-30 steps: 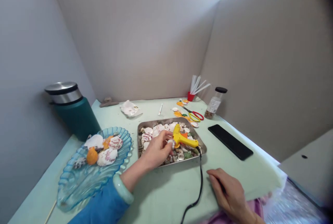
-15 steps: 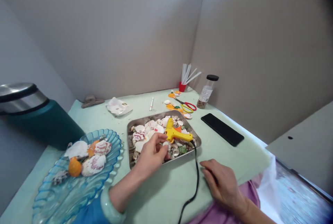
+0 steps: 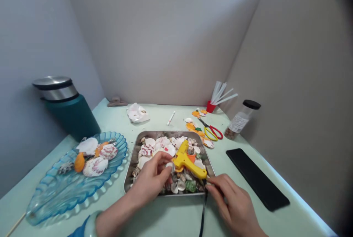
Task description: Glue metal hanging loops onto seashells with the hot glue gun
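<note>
My left hand (image 3: 153, 176) is over the metal tray (image 3: 129, 167), thumb and fingers pinched on a small pale shell (image 3: 173, 167). Just right of these fingers, a yellow glue gun (image 3: 190, 163) lies across the shells in the tray, its handle pointing toward the front right corner. Its black cord (image 3: 203, 211) runs over the rim toward me. At that corner my right hand (image 3: 234, 202) has thumb and index finger closed together beside the cord; what they pinch is too small to make out. White, striped and green shells (image 3: 191, 185) fill the tray.
To the left stand a blue scalloped dish (image 3: 68, 196) of shells and a teal bottle (image 3: 73, 114). A black phone (image 3: 256, 178) lies to the right. Behind are scissors (image 3: 212, 132), orange shell pieces (image 3: 193, 126), a jar (image 3: 242, 119), a red cup of glue sticks (image 3: 211, 107), and a marker (image 3: 171, 118).
My right hand has moved from the table in front up to the tray's front right corner, beside the glue gun's cord. My left hand stays over the tray with the shell. The view has shifted.
</note>
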Motion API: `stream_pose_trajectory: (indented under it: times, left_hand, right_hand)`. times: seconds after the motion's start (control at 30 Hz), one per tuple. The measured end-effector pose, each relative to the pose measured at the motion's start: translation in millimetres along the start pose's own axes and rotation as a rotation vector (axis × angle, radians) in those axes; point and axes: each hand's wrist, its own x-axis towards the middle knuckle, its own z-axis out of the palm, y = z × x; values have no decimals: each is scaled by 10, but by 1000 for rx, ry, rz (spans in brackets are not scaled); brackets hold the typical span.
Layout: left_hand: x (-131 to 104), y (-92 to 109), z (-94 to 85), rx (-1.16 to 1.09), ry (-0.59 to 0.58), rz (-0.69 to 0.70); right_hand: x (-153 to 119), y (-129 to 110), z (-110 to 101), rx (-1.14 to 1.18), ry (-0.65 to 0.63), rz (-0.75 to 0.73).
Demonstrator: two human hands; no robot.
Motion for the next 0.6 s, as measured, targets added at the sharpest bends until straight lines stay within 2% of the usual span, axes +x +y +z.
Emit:
stream_pose_trajectory:
  times: [0.27,0.43,0.6]
  left_hand:
    - [40,8,142,-52,93,-43]
    - [77,78,186,-142,106,-71]
    - [106,161,171,-261,69,-57]
  right_hand:
    - [131,200,101,-62,53,-139]
    - [200,232,25,-55,45,-174]
    - [561,106,-96,44,-7,-130]
